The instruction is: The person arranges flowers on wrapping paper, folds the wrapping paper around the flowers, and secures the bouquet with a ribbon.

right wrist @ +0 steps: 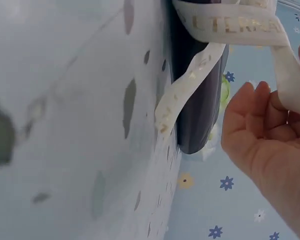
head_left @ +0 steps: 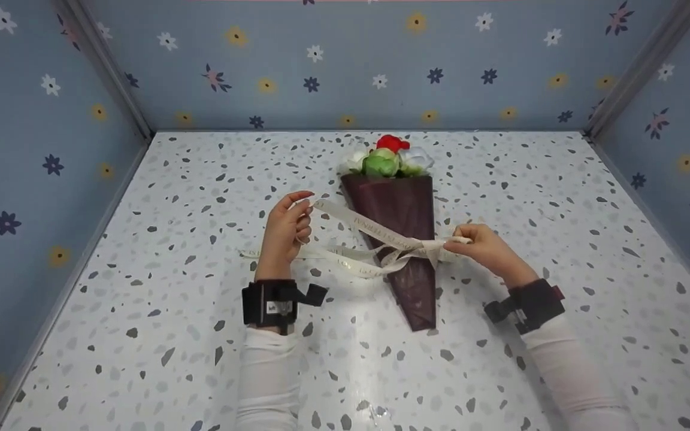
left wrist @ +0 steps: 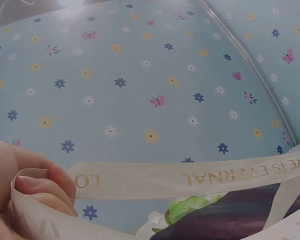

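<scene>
A bouquet in dark maroon wrapping [head_left: 390, 203] lies on the table, its red, green and white flowers [head_left: 381, 160] toward the back wall. Around its middle runs a cream ribbon [head_left: 375, 227] with gold lettering, crossed and looped at the front. My left hand [head_left: 288, 230], left of the bouquet, pinches one stretch of ribbon and pulls it fairly straight; in the left wrist view the ribbon [left wrist: 140, 181] passes round the curled fingers. Just right of the wrapping, my right hand [head_left: 486, 248] pinches another part of the ribbon [right wrist: 292, 82] between thumb and fingers.
The speckled white table [head_left: 171, 359] spreads around the bouquet. Blue flowered panels [head_left: 345, 66] enclose it at the back and both sides. A loose ribbon tail [head_left: 252, 254] lies on the table behind the left hand. Each wrist wears a black camera mount [head_left: 270, 302].
</scene>
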The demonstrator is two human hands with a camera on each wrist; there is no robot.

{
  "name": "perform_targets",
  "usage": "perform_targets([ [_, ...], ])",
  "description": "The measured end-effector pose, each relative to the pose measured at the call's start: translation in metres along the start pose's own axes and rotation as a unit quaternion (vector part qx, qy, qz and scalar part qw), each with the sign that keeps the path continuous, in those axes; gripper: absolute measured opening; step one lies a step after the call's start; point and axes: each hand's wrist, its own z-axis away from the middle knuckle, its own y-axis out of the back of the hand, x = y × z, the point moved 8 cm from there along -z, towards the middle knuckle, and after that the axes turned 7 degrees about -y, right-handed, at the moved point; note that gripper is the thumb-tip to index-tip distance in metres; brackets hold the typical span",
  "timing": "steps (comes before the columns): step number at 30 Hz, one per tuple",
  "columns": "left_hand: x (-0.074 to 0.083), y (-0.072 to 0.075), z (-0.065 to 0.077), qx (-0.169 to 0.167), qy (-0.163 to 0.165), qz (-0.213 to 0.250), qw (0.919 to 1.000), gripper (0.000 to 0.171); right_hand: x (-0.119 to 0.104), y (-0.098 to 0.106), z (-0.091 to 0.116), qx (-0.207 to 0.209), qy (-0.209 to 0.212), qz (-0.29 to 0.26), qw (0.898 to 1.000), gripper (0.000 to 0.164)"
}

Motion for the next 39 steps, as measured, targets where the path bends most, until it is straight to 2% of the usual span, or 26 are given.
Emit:
perform_targets([
  [2,-0.001,0.001,0.0,-0.001,0.0,-0.002,1.0,0.013,0.002,0.001,0.001,-0.004,0.004,-0.016,1.0,0.033],
  [4,-0.002,0.002,-0.001,-0.002,0.0,0.001,1.0,0.013,0.004,0.0,0.002,-0.019,0.012,-0.091,0.996,0.035],
  [5,-0.003,0.002,-0.001,-0.001,0.002,0.0,1.0,0.013,0.004,0.0,0.002,-0.029,0.019,-0.139,0.99,0.036],
  [6,-0.003,0.003,-0.001,0.0,0.003,0.001,1.0,0.013,0.005,-0.002,0.002,-0.044,0.028,-0.194,0.98,0.036],
  [8,-0.005,0.004,-0.002,0.002,0.005,0.003,1.0,0.012,0.004,-0.004,0.003,-0.074,0.051,-0.301,0.949,0.037],
  [10,-0.006,0.005,-0.002,0.006,0.007,0.004,1.0,0.014,0.003,-0.005,0.004,-0.098,0.076,-0.37,0.921,0.036],
  [14,-0.006,0.006,-0.001,0.01,0.012,0.0,0.9999,0.016,-0.004,-0.007,0.008,-0.159,0.134,-0.442,0.872,0.03],
  [16,-0.006,0.005,-0.002,0.007,0.014,-0.001,0.9999,0.017,-0.009,-0.007,0.011,-0.193,0.169,-0.453,0.854,0.028],
  [17,-0.005,0.005,-0.002,0.006,0.014,0.0,0.9999,0.016,-0.012,-0.008,0.013,-0.206,0.186,-0.451,0.848,0.027],
  [18,-0.005,0.005,-0.002,0.005,0.013,0.001,0.9999,0.017,-0.015,-0.007,0.014,-0.21,0.204,-0.443,0.847,0.025],
  [20,-0.005,0.004,-0.003,0.004,0.013,0.001,0.9999,0.015,-0.019,-0.006,0.016,-0.194,0.227,-0.413,0.861,0.024],
  [22,-0.004,0.004,-0.003,0.005,0.009,0.003,0.9999,0.014,-0.022,-0.002,0.016,-0.149,0.24,-0.359,0.89,0.019],
  [23,-0.004,0.004,-0.003,0.007,0.007,0.006,0.9999,0.014,-0.022,0.0,0.016,-0.121,0.235,-0.327,0.907,0.017],
  [26,-0.003,0.006,-0.004,0.013,0.001,0.017,0.9998,0.012,-0.021,0.006,0.016,-0.047,0.219,-0.19,0.956,0.013],
  [27,-0.003,0.006,-0.004,0.014,-0.001,0.022,0.9996,0.012,-0.02,0.007,0.016,-0.027,0.208,-0.132,0.969,0.011],
  [28,-0.002,0.006,-0.004,0.015,-0.003,0.026,0.9995,0.011,-0.019,0.008,0.016,-0.01,0.2,-0.066,0.978,0.01],
  [29,-0.002,0.007,-0.004,0.015,-0.004,0.03,0.9994,0.011,-0.019,0.008,0.016,0.005,0.19,0.0,0.982,0.009],
  [31,-0.002,0.008,-0.004,0.015,-0.004,0.032,0.9993,0.011,-0.017,0.009,0.015,0.029,0.173,0.122,0.977,0.006],
  [34,-0.001,0.01,-0.003,0.022,-0.004,0.033,0.9992,0.013,-0.016,0.011,0.015,0.045,0.144,0.255,0.955,0.008],
  [39,0.001,0.011,-0.003,0.03,-0.004,0.031,0.9991,0.014,-0.017,0.017,0.013,0.056,0.092,0.351,0.93,0.035],
])
